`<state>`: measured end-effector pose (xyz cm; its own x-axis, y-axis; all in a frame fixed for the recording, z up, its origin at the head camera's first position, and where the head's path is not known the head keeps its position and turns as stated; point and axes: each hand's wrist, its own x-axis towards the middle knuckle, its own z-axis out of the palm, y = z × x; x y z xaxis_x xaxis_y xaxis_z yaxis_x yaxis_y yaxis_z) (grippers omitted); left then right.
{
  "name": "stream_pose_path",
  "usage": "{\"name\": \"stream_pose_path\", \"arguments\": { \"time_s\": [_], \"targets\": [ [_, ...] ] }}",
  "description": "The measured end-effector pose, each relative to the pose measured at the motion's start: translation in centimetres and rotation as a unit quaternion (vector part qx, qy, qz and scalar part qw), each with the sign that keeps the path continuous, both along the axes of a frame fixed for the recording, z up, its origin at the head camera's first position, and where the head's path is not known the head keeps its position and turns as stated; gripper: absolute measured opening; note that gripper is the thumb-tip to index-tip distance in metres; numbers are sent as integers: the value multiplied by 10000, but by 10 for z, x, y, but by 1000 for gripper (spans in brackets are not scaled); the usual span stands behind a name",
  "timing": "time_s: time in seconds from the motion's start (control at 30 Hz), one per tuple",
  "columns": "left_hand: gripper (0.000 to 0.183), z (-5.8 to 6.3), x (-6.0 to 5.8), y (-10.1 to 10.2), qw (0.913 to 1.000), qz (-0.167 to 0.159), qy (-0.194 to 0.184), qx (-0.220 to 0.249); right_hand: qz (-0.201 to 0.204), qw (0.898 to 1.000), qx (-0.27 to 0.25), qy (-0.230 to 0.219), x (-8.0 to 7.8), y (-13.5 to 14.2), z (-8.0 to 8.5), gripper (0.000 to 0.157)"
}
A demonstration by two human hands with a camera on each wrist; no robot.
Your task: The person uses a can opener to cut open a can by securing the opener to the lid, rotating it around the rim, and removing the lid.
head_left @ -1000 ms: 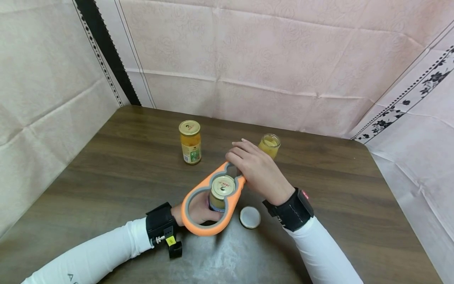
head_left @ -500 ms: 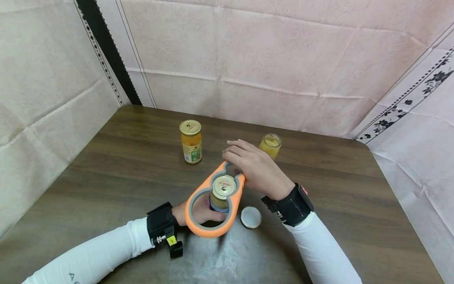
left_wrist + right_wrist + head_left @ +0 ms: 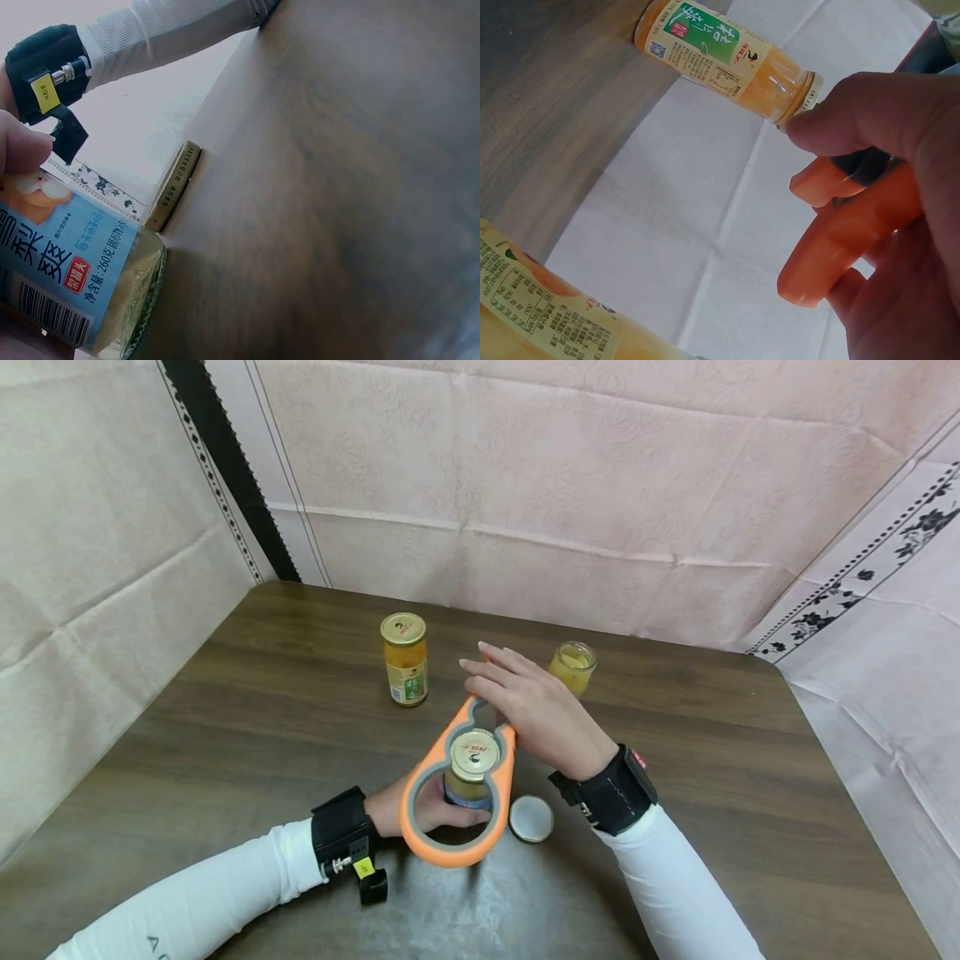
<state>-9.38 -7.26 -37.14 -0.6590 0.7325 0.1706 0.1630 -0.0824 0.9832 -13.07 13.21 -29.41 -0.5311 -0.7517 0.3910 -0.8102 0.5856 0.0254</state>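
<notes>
In the head view my left hand [image 3: 437, 807] grips a small glass jar [image 3: 60, 259] with a blue label, its gold lid [image 3: 474, 754] on top. An orange jar opener [image 3: 455, 857] with grey lining sits over this jar, the narrower opening around the lid and the larger loop towards me. My right hand [image 3: 534, 706] is at the opener's far end, fingers stretched out over it. In the right wrist view the orange handles [image 3: 855, 232] lie between the thumb and the fingers. The left wrist view shows only the jar's label and base.
A loose lid [image 3: 531, 819] lies inside up, right of the held jar. Farther back stand a closed jar [image 3: 406, 664] of orange fruit with a green label and, right of it, a lidless jar [image 3: 572, 670] with yellow contents. Pale cloth [image 3: 480, 527] hangs behind the table.
The opener's large loop has swung to the right around the lid. My right hand has shifted slightly left, its fingers lifting and spreading. The left hand and its jar stay put.
</notes>
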Motion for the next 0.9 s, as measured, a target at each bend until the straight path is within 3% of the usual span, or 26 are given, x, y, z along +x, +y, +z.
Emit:
{"name": "stream_pose_path", "arguments": {
  "time_s": [0.17,0.4,0.73,0.9],
  "targets": [
    [81,0,-1,0,9999,-61,-79,108,0,10000,-86,-42,0,1,-2,44],
    [82,-23,-8,-1,9999,-58,19,-102,115,9999,-107,-63,-2,0,-3,37],
    [84,-26,-11,-4,9989,-377,263,-17,238,9996,19,148,-5,2,0,40],
    [86,-26,-10,-6,9992,-282,209,-210,215,9993,51,286,-6,3,0,36]
  ]
}}
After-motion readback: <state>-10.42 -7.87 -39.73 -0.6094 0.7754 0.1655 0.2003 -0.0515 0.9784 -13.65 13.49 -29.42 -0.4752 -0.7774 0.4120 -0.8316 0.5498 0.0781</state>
